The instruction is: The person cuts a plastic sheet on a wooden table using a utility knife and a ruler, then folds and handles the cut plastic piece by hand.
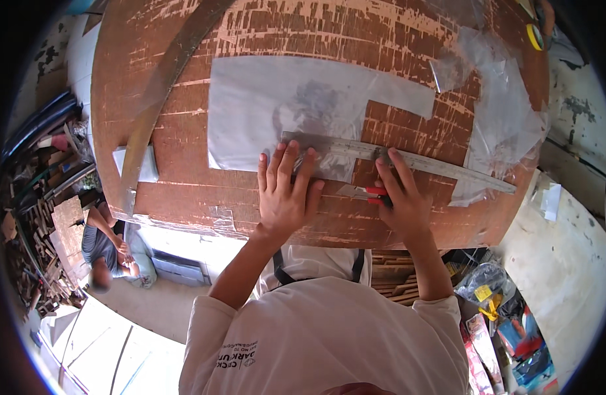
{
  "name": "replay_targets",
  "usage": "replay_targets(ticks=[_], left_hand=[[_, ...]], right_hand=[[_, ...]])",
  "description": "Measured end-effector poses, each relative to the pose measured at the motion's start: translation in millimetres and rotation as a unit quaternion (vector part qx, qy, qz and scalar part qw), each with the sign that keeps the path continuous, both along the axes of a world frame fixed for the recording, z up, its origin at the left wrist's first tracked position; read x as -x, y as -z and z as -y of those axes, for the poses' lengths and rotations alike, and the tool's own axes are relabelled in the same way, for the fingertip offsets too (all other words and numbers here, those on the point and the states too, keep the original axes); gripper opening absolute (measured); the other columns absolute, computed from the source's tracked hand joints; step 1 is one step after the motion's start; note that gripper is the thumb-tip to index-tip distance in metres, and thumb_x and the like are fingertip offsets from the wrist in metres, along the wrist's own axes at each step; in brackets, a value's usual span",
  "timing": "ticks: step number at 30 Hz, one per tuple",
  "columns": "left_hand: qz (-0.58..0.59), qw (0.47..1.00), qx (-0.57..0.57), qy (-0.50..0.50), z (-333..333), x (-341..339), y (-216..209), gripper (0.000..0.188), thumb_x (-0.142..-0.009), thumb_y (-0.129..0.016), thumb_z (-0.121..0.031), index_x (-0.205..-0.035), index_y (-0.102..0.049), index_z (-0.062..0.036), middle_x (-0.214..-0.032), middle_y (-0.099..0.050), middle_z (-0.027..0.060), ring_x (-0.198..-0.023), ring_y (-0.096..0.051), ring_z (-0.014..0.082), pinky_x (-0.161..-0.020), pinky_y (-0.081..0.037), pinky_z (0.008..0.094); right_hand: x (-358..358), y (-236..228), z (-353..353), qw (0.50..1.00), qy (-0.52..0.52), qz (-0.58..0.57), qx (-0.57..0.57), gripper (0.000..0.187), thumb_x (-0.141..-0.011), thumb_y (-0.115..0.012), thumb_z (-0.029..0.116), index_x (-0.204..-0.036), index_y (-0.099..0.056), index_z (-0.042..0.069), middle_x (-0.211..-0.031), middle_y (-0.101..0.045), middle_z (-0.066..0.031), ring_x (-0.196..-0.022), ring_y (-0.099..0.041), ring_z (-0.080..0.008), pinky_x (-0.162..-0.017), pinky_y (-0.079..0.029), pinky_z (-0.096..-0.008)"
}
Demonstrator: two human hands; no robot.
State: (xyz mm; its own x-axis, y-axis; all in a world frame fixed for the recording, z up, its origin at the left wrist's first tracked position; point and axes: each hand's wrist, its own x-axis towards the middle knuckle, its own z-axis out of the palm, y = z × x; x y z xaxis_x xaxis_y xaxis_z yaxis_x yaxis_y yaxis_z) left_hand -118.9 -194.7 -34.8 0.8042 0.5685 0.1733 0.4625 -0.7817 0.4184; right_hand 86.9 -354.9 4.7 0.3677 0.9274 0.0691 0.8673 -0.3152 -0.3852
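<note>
A clear plastic sheet (243, 99), with a rectangular gap at its lower right, lies on the worn brown wooden tabletop (184, 197). Across the sheet's lower part, a metal ruler (441, 166) runs slantwise to the right. My left hand (284, 201) is flat with fingers spread, its fingertips at the ruler's left end and on the plastic. Two fingers of my right hand (405, 204) stretch out onto the ruler's middle. Tucked under that hand is a slim cutter-like tool with a red and black handle (376, 191); its tip is hard to make out.
A long metal strip (141, 138) crosses the table's left side over a small pale pad (148, 164). Crumpled clear plastic (503, 112) and a yellow tape roll (534, 37) lie at the right. A person (112, 250) sits at the lower left. Bags (487, 283) lie below right.
</note>
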Motion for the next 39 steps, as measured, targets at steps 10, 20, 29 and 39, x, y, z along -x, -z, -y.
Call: replay_targets(ticks=[10,20,29,39], left_hand=[[-0.059,0.998,0.017,-0.002,0,-5,-1,0.056,-0.103,-0.055,-0.041,-0.15,-0.056,-0.011,-0.158,-0.046,0.0158,-0.147,-0.043,0.0358,-0.124,-0.022,0.0594],[-0.077,0.997,0.006,-0.002,0,-3,-3,0.057,-0.102,-0.056,-0.045,-0.153,-0.054,-0.0196,-0.161,-0.043,0.0144,-0.149,-0.041,0.0332,-0.122,-0.027,0.0573],[-0.077,0.996,0.035,-0.017,6,-12,-8,0.058,-0.101,-0.056,-0.054,-0.153,-0.055,-0.0281,-0.158,-0.044,0.0178,-0.148,-0.041,0.0375,-0.12,-0.031,0.0586],[-0.07,0.997,0.021,-0.039,7,-16,-4,0.054,-0.096,-0.062,-0.054,-0.146,-0.059,-0.0323,-0.152,-0.048,0.0118,-0.146,-0.042,0.0328,-0.121,-0.03,0.0581]], right_hand=[[-2,7,-2,1.0,-0.029,-0.002,-0.003,0.058,-0.077,-0.078,0.002,-0.133,-0.069,0.011,-0.149,-0.061,-0.0063,-0.079,-0.074,-0.0194,-0.061,-0.057,-0.0305],[-2,3,-6,0.999,-0.042,-0.01,0.011,0.058,-0.078,-0.075,0.001,-0.135,-0.068,0.01,-0.15,-0.06,-0.0058,-0.091,-0.077,-0.0209,-0.065,-0.059,-0.0307],[-15,-15,-16,0.996,-0.062,-0.048,0.031,0.065,-0.071,-0.076,0.003,-0.135,-0.068,0.01,-0.145,-0.063,-0.008,-0.1,-0.077,-0.0243,-0.071,-0.062,-0.0339],[-52,-71,-111,0.95,-0.14,-0.237,0.147,0.048,-0.096,-0.074,0.018,-0.139,-0.058,0.004,-0.112,-0.074,-0.0132,-0.09,-0.074,-0.0291,-0.073,-0.057,-0.0345]])
